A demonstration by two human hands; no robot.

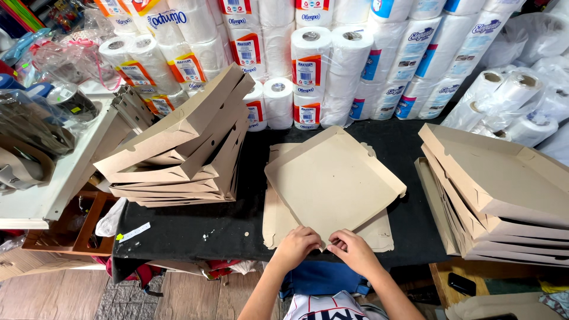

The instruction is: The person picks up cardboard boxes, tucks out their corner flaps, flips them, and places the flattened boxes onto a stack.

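Note:
A flat tan cardboard box blank (332,178) lies partly folded on a black table (189,228), its near corner raised off another flat blank (379,232) beneath it. My left hand (296,244) and my right hand (354,249) meet at that near corner, fingers pinching the cardboard flap between them. Both hands are at the table's front edge.
A leaning stack of folded cardboard boxes (184,148) stands at the left, another stack (504,195) at the right. Wrapped paper rolls (308,65) line the back. A white shelf (53,189) with bags is far left. A dark phone (461,283) lies low right.

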